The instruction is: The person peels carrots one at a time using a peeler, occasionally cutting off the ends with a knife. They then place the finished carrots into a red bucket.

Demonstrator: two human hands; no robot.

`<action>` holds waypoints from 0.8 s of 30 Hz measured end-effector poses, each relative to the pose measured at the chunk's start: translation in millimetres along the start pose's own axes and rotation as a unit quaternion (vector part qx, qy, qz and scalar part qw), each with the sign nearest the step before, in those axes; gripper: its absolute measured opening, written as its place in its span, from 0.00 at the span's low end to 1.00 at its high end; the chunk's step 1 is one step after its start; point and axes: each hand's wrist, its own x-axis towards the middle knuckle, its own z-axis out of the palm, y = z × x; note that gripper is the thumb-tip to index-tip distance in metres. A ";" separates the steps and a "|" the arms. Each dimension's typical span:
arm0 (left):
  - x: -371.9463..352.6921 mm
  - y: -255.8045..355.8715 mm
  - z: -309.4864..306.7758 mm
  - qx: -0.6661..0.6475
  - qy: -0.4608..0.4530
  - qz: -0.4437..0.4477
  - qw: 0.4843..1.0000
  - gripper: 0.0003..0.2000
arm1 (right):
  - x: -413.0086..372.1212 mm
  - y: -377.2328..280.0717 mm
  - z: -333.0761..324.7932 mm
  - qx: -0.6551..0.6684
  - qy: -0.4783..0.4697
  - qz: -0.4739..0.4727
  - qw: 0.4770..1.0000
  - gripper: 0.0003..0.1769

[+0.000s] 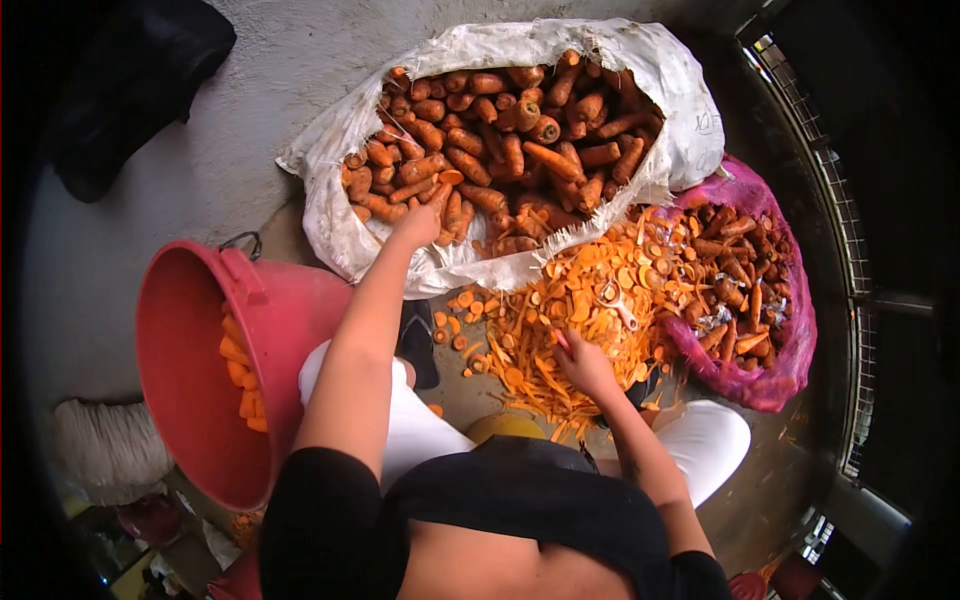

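One white sack (335,215) holds the carrots (500,150). The left hand (418,226) lies on them at its near edge, grip unclear. Below the sack, the right hand (588,368) clenches one pink tool (561,342) over one peel heap (545,300).

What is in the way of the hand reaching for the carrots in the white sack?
Nothing visible. The left hand touches the carrots at the open edge of the white sack.

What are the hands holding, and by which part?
Left hand reaches a carrot in the white sack; grip unclear. Right hand grips a small reddish tool, mostly hidden.
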 end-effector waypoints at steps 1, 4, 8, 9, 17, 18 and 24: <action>1.5 -3.1 10.3 0.005 -0.028 -0.008 1.000 0.17 | 0.4 2.6 -0.5 -0.005 0.002 -0.002 1.000 0.15; 19.5 -44.1 75.9 -0.054 -0.051 -0.023 0.997 0.18 | -1.1 7.2 -7.6 0.011 0.003 0.018 1.000 0.15; 39.4 -146.7 185.7 -0.185 0.038 -0.338 0.922 0.20 | 7.9 20.9 -5.6 0.010 -0.029 0.061 0.998 0.15; 30.6 -161.2 184.7 -0.245 0.116 -0.389 0.880 0.29 | 10.7 24.7 -4.1 0.008 -0.036 0.069 0.997 0.15; 32.9 -110.5 116.1 -0.128 0.205 -0.577 0.780 0.44 | 30.5 30.4 -3.2 0.056 -0.047 0.108 0.991 0.15; 33.8 -115.0 115.8 -0.133 0.213 -0.556 0.792 0.43 | 31.2 31.1 -3.0 0.057 -0.043 0.108 0.992 0.14; 52.2 -188.2 96.1 -0.306 0.270 -0.472 0.782 0.31 | 37.5 32.9 4.0 0.046 -0.061 0.116 0.990 0.14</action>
